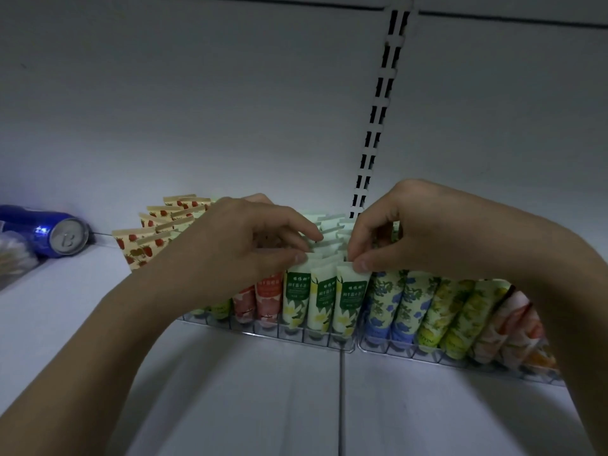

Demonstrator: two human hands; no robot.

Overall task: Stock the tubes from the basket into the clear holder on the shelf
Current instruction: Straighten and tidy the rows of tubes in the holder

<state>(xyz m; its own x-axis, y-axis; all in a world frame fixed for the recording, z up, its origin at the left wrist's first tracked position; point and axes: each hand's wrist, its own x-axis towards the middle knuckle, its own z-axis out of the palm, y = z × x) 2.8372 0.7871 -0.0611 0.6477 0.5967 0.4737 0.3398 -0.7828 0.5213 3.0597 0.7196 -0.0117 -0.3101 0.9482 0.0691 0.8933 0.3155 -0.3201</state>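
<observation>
Nearest: bare white shelf (pixel 230 390), seam running 6 to 12 down its middle. Both forearms come in from 7 and 5 o'clock.

Next back: clear holder (pixel 316 339) at centre, divided into slots, tubes standing cap-down and leaning back. A second clear holder (pixel 460 357) butts against its 3 o'clock side, full of blue-flower tubes (pixel 388 307), yellow-green tubes (pixel 454 317) and peach ones toward 4 o'clock.

Front row of the centre holder: three green-label tubes (pixel 320 301) side by side, red-orange tubes (pixel 263 301) just at their 9 o'clock side.

Right hand (pixel 404 238): thumb and forefinger pinch the crimped top of the rightmost green-label tube (pixel 348 297), which sits in its slot. Left hand (pixel 243 238): fingers curled, tips on the tops of the white tubes (pixel 329 232) in the rows behind; whether it actually pinches one, cannot tell.

Further back, 10 o'clock of the left hand: strawberry-print tubes (pixel 144 241), fanned, tops up.

Far 9 o'clock: blue can (pixel 49 232) lying on its side, base toward the camera, touching a clear bag (pixel 13 255).

Back: white panel with a slotted upright (pixel 378 110) rising to 12 o'clock.
</observation>
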